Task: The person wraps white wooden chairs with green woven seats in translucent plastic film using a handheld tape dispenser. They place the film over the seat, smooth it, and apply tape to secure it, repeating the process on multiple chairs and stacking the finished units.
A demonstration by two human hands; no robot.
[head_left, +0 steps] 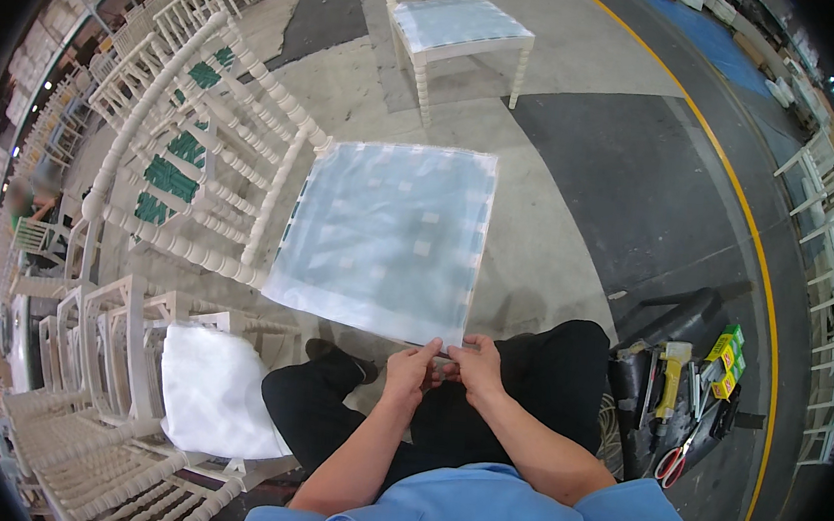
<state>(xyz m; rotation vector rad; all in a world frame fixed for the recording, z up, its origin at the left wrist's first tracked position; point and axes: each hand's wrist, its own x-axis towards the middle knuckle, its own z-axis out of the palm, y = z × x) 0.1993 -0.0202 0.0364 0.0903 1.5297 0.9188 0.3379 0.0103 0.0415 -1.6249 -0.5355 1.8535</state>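
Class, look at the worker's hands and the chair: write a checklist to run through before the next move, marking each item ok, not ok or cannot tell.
1. Pale cloth spread across the chair seat: ok.
2. Left hand and right hand at the cloth's near right corner: ok.
3. Firm grip on that corner: cannot tell, the fingertips are too small to judge.
4. A hand free for a tool: not ok, both are at the corner.
5. Red-handled scissors in view at the right: ok.
6. Chair legs steady: cannot tell, the seat hides them.

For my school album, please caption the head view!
Left hand and right hand meet at one corner of a pale chair seat.
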